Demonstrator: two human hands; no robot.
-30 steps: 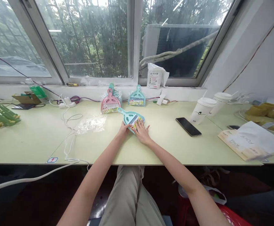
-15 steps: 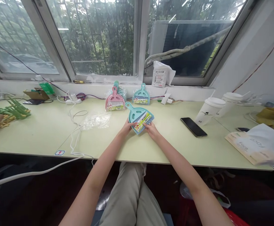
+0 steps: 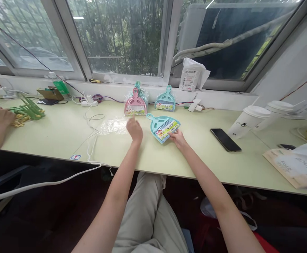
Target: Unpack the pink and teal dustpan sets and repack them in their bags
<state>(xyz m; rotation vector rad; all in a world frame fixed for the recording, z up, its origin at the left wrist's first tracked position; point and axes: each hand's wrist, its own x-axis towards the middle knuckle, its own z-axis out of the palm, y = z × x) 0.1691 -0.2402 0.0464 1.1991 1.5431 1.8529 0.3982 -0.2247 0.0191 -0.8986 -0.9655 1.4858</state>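
Right hand (image 3: 179, 139): its grip is closed on the lower right edge of the teal dustpan (image 3: 155, 129), with the thumb over the front. From here it looks like a hold at 1 edge only, so the dustpan could swivel or droop if the pinch slackens.
Teal dustpan: above the near part of the bench (image 3: 193, 161), handle pointing away to the left. I can't tell whether its underside touches the surface.
Printed card (image 3: 167, 130): across the brush (image 3: 164, 124) in the pan. Thumb pressure near its edge could crease it or push it askew; the brush might slide out if nothing secures it, and I can't see a fastening.
Left hand (image 3: 134, 130): near the dustpan, fingers blurred. I see nothing in it, but can't judge how wide its grip is.
Clear plastic (image 3: 113, 125): crumpled just beside the left hand. Thin film could cling to the fingers, or 2 layers could lift together.
Pink dustpan (image 3: 135, 105): upright in front of teal handles (image 3: 137, 85), beyond the left hand. A careless knuckle could tip it.
White cable (image 3: 88, 144): loops beside the plastic; a snagged loop could drag both.
Phone (image 3: 225, 140): flat on the right, near 2 lidded cups (image 3: 249, 122) (image 3: 278, 109). A wide swing of the right forearm could shove the phone into the nearer cup and spill any drink.
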